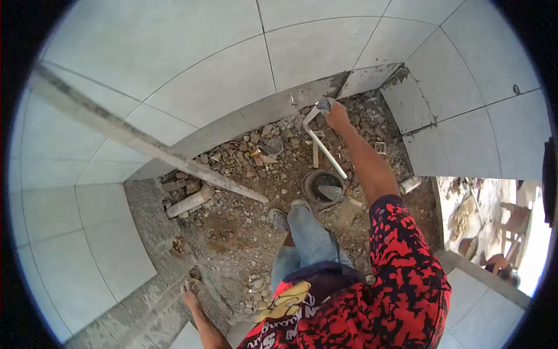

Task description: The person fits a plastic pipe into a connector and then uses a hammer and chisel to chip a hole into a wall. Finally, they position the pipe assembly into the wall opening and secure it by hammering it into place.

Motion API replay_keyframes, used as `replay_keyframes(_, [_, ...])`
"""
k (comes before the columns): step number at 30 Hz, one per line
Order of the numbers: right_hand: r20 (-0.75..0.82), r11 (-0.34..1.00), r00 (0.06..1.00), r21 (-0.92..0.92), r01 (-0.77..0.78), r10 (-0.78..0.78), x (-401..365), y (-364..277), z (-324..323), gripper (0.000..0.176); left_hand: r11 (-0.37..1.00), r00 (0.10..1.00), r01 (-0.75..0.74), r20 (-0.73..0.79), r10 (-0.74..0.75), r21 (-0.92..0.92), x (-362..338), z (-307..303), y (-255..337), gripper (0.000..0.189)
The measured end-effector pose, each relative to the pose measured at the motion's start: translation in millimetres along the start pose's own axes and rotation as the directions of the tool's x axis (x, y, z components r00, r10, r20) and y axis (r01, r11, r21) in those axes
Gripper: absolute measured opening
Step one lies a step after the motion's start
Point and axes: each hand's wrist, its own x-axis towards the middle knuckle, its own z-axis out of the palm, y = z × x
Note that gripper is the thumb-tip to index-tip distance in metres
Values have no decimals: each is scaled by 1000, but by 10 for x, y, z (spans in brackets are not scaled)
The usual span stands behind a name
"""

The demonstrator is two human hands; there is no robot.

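My right hand (336, 116) reaches out to the foot of the tiled wall, fingers closed round a small grey object (324, 105); I cannot tell its kind. Right beside that hand, a white pipe (326, 151) with bends runs down over the rubble. A black bucket (314, 181) stands below it, with a grey blade-like piece (332, 193) inside. At lower left, my left hand (190, 294) rests with fingers apart on a rough cement ledge (145, 308).
Broken stones (250, 154) cover the floor around my feet. A long pale beam (151, 145) slants in from the left above a thick pipe stub (189, 202). A partly tiled wall (325, 49) rises ahead. Outside the opening at right stands a wooden chair (514, 220).
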Motion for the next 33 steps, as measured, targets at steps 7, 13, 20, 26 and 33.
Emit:
replay_keyframes(7, [111,988,987,-117,-103,116,611,-106,732,32,947,894,238,333,-300,214,22,123,-1387,43])
replay_keyframes(13, [229,963,939,20,-269,258,1192,95,1604,27,533,349,844,696,-628,57,-223,-77,-2293,45])
replay_keyframes(20, [111,990,987,-91,-108,118,1621,373,2375,36,736,755,488,196,-625,468,-556,804,-1173,40])
replay_keyframes(26, [23,976,983,114,-185,184,1627,233,2218,35,749,734,544,218,-643,378,-422,1100,-914,36])
replay_keyframes(33, [-26,979,980,40,-198,199,1651,274,2157,35,789,750,543,257,-609,286,-287,1323,-738,31])
